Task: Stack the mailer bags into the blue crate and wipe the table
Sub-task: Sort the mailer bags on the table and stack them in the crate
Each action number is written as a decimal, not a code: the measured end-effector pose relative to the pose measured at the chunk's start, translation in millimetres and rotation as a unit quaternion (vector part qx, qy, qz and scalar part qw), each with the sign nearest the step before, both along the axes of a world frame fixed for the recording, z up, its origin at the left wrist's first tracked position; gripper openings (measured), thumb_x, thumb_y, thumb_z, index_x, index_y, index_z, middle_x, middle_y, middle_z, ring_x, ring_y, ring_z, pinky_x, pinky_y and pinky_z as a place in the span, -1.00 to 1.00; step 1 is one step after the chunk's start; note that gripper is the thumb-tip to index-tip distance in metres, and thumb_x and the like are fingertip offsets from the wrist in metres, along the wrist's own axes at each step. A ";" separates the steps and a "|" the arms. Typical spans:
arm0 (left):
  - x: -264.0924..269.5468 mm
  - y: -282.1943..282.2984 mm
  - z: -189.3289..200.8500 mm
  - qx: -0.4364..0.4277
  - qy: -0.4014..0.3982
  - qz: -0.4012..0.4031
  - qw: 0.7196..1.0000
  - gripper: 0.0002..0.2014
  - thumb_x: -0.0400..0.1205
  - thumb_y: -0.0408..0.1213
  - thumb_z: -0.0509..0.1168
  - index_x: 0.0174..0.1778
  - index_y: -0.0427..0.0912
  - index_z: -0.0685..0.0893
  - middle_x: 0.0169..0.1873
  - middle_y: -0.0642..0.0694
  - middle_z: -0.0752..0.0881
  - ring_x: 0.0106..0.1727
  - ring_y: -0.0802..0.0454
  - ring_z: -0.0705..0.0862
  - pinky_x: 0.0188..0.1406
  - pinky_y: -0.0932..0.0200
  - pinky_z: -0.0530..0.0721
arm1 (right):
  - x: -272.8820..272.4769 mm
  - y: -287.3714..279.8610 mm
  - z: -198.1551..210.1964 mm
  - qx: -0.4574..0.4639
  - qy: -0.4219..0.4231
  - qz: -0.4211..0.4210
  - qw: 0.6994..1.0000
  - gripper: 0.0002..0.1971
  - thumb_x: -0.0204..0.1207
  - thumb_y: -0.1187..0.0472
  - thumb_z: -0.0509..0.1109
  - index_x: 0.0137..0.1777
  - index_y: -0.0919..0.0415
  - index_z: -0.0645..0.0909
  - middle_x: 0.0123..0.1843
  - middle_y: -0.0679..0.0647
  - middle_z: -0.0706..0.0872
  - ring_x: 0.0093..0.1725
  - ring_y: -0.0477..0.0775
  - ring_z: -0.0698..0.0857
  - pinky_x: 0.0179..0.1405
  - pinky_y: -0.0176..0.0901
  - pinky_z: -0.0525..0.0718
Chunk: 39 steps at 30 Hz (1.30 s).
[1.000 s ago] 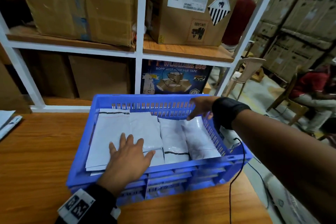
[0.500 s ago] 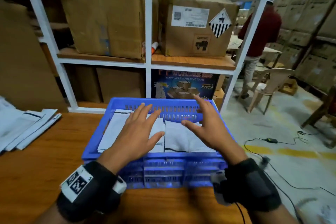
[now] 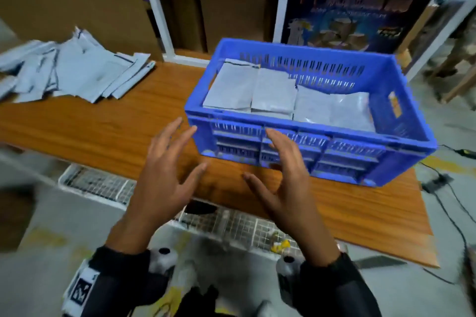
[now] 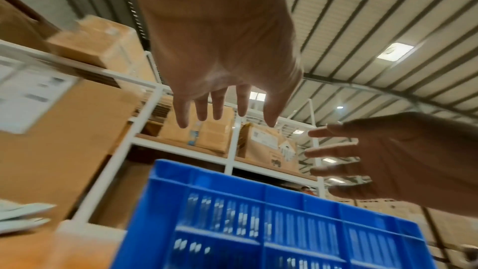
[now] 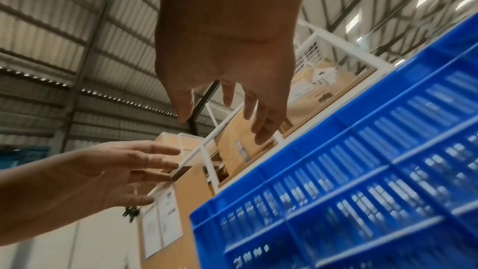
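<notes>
The blue crate (image 3: 309, 141) stands on the wooden table (image 3: 103, 131), with grey mailer bags (image 3: 273, 92) lying flat inside it. A loose pile of mailer bags (image 3: 74, 72) lies at the table's far left. My left hand (image 3: 167, 175) hovers over the table's near edge, fingers spread and empty, just left of the crate's near wall. Beside it my right hand (image 3: 280, 175) is also spread and empty, in front of that wall. Both wrist views show the crate wall (image 4: 258, 222) (image 5: 362, 171) close ahead, with the left hand (image 4: 222, 73) and right hand (image 5: 225, 69) holding nothing.
A white shelf frame (image 3: 283, 8) with cardboard boxes rises behind the table. A white wire rack (image 3: 103, 185) sits below the table's near edge. Cables (image 3: 448, 208) run over the floor on the right.
Both hands have come out of the crate and back toward me, now in front of its near wall. My view has tilted downward and the left pile of bags has come into sight.
</notes>
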<state>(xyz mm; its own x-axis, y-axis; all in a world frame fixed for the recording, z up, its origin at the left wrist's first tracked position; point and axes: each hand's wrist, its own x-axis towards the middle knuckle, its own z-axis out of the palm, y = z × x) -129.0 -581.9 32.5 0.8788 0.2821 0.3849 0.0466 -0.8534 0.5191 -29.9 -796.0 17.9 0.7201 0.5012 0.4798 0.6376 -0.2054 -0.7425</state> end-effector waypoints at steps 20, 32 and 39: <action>-167.3 311.9 -54.3 -0.104 0.028 0.257 0.960 -0.46 0.64 -0.11 0.35 0.57 0.00 0.44 0.55 0.00 0.39 0.58 0.07 0.30 0.46 0.33 0.22 | -80.5 372.8 -26.9 -0.075 0.011 0.186 0.980 -0.36 0.57 -0.12 0.33 0.59 0.12 0.34 0.47 0.02 0.44 0.37 -0.07 0.53 0.21 -0.07 0.69; -100.5 454.1 -48.2 -0.113 0.021 0.218 0.969 -0.57 0.67 -0.15 0.35 0.48 -0.04 0.56 0.52 0.05 0.44 0.51 0.17 0.38 0.44 0.09 0.45 | -17.9 506.6 -34.4 -0.075 0.074 0.081 0.991 -0.25 0.51 -0.10 0.36 0.66 -0.04 0.15 0.45 -0.08 0.46 0.21 -0.12 0.57 0.08 0.06 0.74; -14.1 530.6 -44.0 -0.148 0.017 0.158 0.976 -0.60 0.68 -0.13 0.33 0.45 -0.04 0.58 0.40 0.04 0.55 0.40 0.13 0.53 0.35 0.06 0.61 | 50.6 572.4 -39.0 -0.089 0.138 0.009 0.986 -0.27 0.54 0.06 0.49 0.65 0.02 0.23 0.51 0.05 0.48 0.24 -0.13 0.56 0.12 -0.23 0.67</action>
